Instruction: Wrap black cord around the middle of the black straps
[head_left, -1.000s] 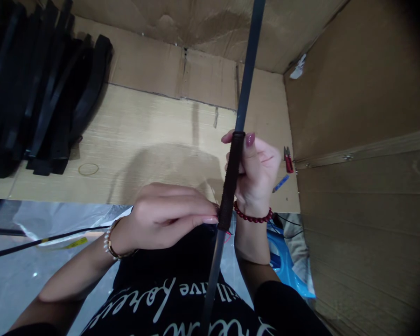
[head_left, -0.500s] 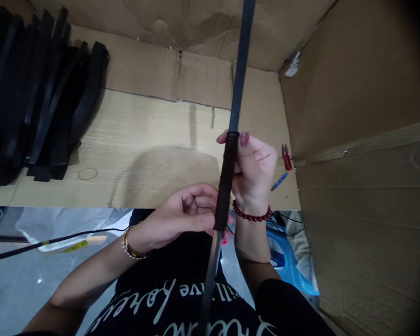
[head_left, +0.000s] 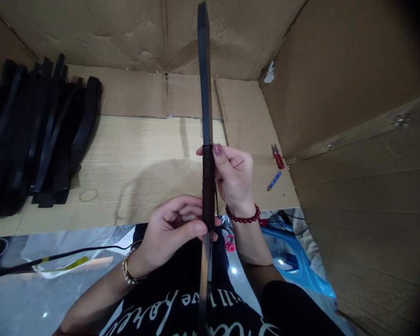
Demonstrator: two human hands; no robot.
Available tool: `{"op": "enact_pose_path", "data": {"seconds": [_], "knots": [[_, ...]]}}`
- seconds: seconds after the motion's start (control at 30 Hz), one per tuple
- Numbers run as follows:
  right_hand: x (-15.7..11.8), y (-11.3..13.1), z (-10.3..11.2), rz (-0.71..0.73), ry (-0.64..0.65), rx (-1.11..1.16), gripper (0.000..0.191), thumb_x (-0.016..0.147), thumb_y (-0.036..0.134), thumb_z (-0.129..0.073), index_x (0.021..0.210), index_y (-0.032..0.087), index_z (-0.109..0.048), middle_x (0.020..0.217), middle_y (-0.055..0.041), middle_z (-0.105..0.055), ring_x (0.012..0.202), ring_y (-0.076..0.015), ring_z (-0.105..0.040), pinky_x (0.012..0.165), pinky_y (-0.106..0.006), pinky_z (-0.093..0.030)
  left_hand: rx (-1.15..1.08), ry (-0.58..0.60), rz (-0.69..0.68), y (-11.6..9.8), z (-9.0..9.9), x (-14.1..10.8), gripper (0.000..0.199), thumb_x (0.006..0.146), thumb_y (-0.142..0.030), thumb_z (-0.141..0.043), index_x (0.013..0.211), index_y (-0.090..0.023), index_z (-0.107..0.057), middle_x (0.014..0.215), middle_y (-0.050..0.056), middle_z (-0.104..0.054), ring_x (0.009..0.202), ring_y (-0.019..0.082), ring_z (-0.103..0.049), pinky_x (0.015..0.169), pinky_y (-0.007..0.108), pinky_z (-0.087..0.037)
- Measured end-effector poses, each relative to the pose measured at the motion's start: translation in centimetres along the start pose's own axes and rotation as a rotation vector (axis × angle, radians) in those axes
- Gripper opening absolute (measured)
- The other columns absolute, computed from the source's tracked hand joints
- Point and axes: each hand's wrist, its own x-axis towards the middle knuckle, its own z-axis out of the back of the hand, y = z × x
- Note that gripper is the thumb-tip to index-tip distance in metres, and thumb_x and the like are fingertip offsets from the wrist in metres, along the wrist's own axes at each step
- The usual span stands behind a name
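Note:
A long dark bar (head_left: pixel 205 88) with a brown ribbed, cord-like wrapped section (head_left: pixel 208 186) stands nearly upright in the middle of the head view. My left hand (head_left: pixel 178 224) pinches the lower end of the wrap between thumb and fingers. At the wrap's upper end, my right hand (head_left: pixel 233 172) grips it with thumb and forefinger. Below the wrap, the bar's smooth, shiny part runs down in front of my black shirt. A thin dark strand hangs beside the wrap, near my right hand.
Many dark curved pieces (head_left: pixel 42 140) are piled at the left. A rubber band (head_left: pixel 88 195) lies nearby on the cardboard-covered table (head_left: pixel 143 140). Red-handled snips (head_left: pixel 277 157) and a blue pencil-like item (head_left: pixel 274 181) lie at the right, beside a tall cardboard wall (head_left: pixel 364 186).
The bar has swung from a rightward lean to nearly upright, and its top end now shows. Both hands have shifted left in view with it, still gripping. The view has tilted.

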Motion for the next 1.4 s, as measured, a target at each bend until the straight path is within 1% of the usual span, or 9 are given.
{"op": "enact_pose_path", "data": {"seconds": [0.2, 0.33, 0.43, 0.63, 0.73, 0.87, 1.0, 1.2, 1.4], "knots": [[0.1, -0.9, 0.3, -0.004, 0.015, -0.012, 0.047, 0.087, 0.058, -0.059, 0.061, 0.019, -0.058, 0.048, 0.0071, -0.028, 0.042, -0.0063, -0.021, 0.038, -0.023, -0.016, -0.103, 0.151, 0.175, -0.7, -0.6, 0.3, 0.055, 0.09, -0.056, -0.053, 0.131, -0.019, -0.051, 0.107, 0.012, -0.069, 0.079, 0.021, -0.072, 0.069, 0.03, -0.057], [0.8, -1.3, 0.4, 0.025, -0.01, -0.075, 0.05, 0.089, 0.054, -0.057, 0.056, 0.019, -0.045, 0.05, 0.0069, -0.025, 0.045, -0.0069, -0.02, 0.04, -0.024, -0.016, -0.164, 0.031, 0.227, -1.3, -0.7, 1.7, 0.032, 0.097, -0.039, -0.048, 0.119, -0.018, -0.06, 0.087, 0.003, -0.061, 0.061, 0.01, -0.06, 0.058, 0.022, -0.047], [1.1, -1.3, 0.6, 0.112, -0.066, -0.123, 0.049, 0.091, 0.049, -0.057, 0.057, 0.02, -0.038, 0.052, 0.0066, -0.025, 0.047, -0.0076, -0.021, 0.042, -0.024, -0.019, -0.116, -0.053, 0.192, -1.0, 0.3, 2.6, 0.03, 0.096, -0.036, -0.051, 0.111, -0.013, -0.062, 0.082, 0.001, -0.055, 0.056, 0.006, -0.046, 0.054, 0.02, -0.039], [-0.7, -0.6, 0.4, 0.244, 0.068, -0.319, 0.037, 0.096, 0.035, -0.053, 0.062, 0.019, -0.05, 0.051, 0.0064, -0.03, 0.046, -0.0074, -0.028, 0.043, -0.023, -0.025, 0.132, -0.089, 0.136, 1.2, 2.0, 1.6, 0.044, 0.092, -0.056, -0.047, 0.096, -0.014, -0.061, 0.066, -0.003, -0.044, 0.05, 0.008, -0.034, 0.049, 0.023, -0.03], [-1.7, -0.5, 0.1, 0.313, 0.159, -0.364, 0.03, 0.096, 0.028, -0.054, 0.068, 0.018, -0.06, 0.052, 0.0061, -0.036, 0.046, -0.0068, -0.033, 0.044, -0.022, -0.029, 0.095, -0.17, 0.17, 2.2, 2.0, 0.4, 0.043, 0.09, -0.058, -0.05, 0.085, -0.016, -0.056, 0.059, -0.008, -0.031, 0.046, 0.006, -0.023, 0.044, 0.021, -0.019], [-2.2, -0.6, 0.1, 0.367, 0.25, -0.333, 0.018, 0.094, 0.023, -0.057, 0.082, 0.016, -0.069, 0.054, 0.0055, -0.046, 0.046, -0.0068, -0.038, 0.045, -0.021, -0.035, 0.024, -0.203, 0.184, 3.1, 1.8, -1.1, 0.048, 0.089, -0.063, -0.048, 0.08, -0.016, -0.053, 0.057, -0.008, -0.029, 0.045, 0.005, -0.018, 0.042, 0.02, -0.016], [-2.3, -0.5, 0.4, 0.303, 0.326, -0.277, 0.021, 0.094, 0.026, -0.057, 0.081, 0.016, -0.071, 0.055, 0.0044, -0.049, 0.049, -0.0077, -0.041, 0.045, -0.02, -0.037, -0.111, -0.12, 0.209, 3.7, 2.3, -1.7, 0.05, 0.088, -0.065, -0.047, 0.076, -0.017, -0.05, 0.056, -0.009, -0.026, 0.042, 0.004, -0.014, 0.039, 0.017, -0.015], [-1.5, -0.4, 0.5, 0.242, 0.327, -0.168, 0.028, 0.092, 0.033, -0.059, 0.073, 0.015, -0.069, 0.054, 0.005, -0.044, 0.047, -0.0063, -0.035, 0.041, -0.019, -0.031, -0.352, 0.225, 0.341, 3.9, 3.7, -1.1, 0.053, 0.089, -0.068, -0.04, 0.071, -0.019, -0.046, 0.048, -0.011, -0.025, 0.035, 0.004, -0.012, 0.031, 0.015, -0.015], [-1.3, -0.3, 0.7, 0.085, 0.414, -0.076, 0.03, 0.089, 0.04, -0.062, 0.076, 0.014, -0.068, 0.05, 0.007, -0.038, 0.044, -0.0056, -0.027, 0.04, -0.02, -0.026, -0.351, 0.28, 0.336, 3.7, 4.2, -0.9, 0.053, 0.089, -0.067, -0.042, 0.071, -0.018, -0.049, 0.047, -0.011, -0.026, 0.034, 0.004, -0.014, 0.029, 0.014, -0.017]]}}
